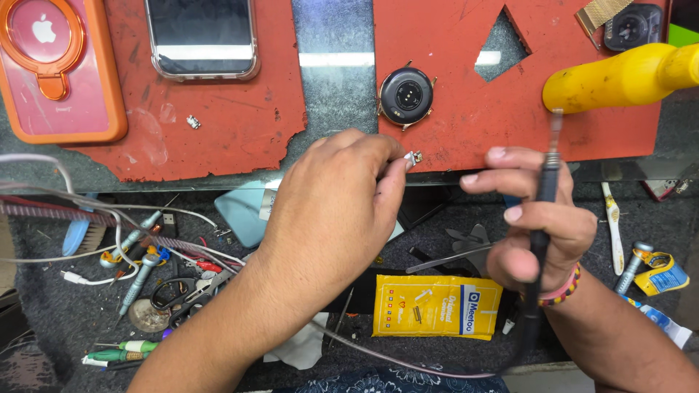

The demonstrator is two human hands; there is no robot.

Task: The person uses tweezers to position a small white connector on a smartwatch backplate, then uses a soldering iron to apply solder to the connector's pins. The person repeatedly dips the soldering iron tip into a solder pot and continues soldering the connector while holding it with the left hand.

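Left hand (338,196): pinching a tiny metal part (415,157) between fingertips, just over the mat's front edge.
Right hand (535,218): clenched round a black iron (542,218), tip up, cable trailing down toward the body.
Iron tip: blurred, near the yellow bottle (619,76), well right of the part.
Watch body (406,96): round, face down on the red mat (466,87), just above the part.
Phone (202,36): on a second, torn red mat, top left.
Orange case (54,65): far left, beside the phone.
Yellow packet (437,307): flat on the lower shelf, between the forearms.
Tweezers (451,258): below the right hand.
Screwdrivers (138,276): lower left, among wires and scissors.
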